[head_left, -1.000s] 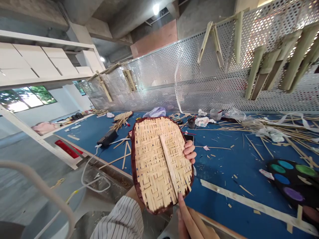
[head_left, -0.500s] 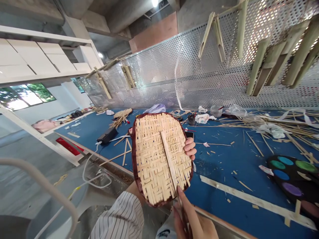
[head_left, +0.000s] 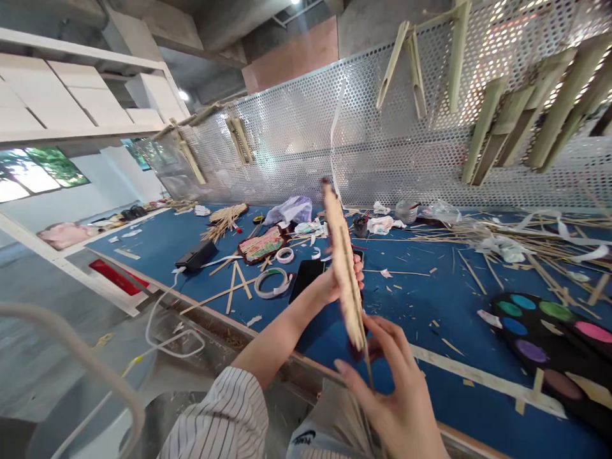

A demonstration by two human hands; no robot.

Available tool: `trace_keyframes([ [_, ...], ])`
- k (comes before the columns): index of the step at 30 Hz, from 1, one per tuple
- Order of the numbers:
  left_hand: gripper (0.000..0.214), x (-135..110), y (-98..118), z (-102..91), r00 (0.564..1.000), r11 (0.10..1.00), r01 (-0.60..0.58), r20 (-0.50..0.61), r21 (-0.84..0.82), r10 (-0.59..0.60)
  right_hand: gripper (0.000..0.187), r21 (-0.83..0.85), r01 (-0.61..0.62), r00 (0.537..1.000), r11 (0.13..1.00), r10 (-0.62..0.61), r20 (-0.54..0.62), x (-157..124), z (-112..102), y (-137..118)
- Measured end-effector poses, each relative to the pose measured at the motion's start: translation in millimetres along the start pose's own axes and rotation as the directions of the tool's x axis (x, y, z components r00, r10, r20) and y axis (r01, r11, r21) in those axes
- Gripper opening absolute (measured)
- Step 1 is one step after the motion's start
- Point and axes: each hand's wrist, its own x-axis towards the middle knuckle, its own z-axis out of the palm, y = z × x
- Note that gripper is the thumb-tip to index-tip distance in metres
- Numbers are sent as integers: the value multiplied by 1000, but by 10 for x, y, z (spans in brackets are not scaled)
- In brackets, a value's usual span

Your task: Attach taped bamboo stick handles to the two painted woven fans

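My left hand (head_left: 335, 280) holds a woven bamboo fan (head_left: 343, 268) with a dark red rim, turned edge-on to me above the blue table (head_left: 421, 299). Its fingers wrap round the fan's far side. My right hand (head_left: 396, 389) is below the fan's lower end, fingers spread, thumb and forefinger around the thin stick (head_left: 366, 357) that runs down from the fan. A striped sleeve covers my left forearm.
On the table lie tape rolls (head_left: 272, 284), a black phone (head_left: 306, 277), a painted fan (head_left: 262, 245), a black power adapter (head_left: 195, 255) with a white cable, bamboo strips (head_left: 516, 239) and a paint palette (head_left: 549, 331). A perforated metal screen (head_left: 406, 146) with hanging bamboo pieces stands behind.
The fan has turned from flat-on to edge-on, uncovering the tape, phone and painted fan behind it. My right hand has risen and spread open round the fan's stick.
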Motion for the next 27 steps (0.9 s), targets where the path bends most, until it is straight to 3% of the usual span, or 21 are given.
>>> trace_keyframes([
  [2,25,98,-46,-21,1000,1000,-14,-25,1,14,42,280,-270,961,921,277,13,113,-115,79],
  [4,23,165,-48,-38,996,999,-52,-67,-1,52,36,447,-394,906,803,422,41,211,-245,151],
  [12,26,193,293,31,968,982,-179,-166,61,186,28,590,-569,782,572,598,175,350,-707,336],
  [16,26,242,446,66,955,970,-223,-179,99,238,28,584,-593,774,554,592,225,332,-759,305],
  [27,24,274,628,101,926,946,-297,-202,132,319,35,524,-541,827,658,531,186,276,-651,405],
])
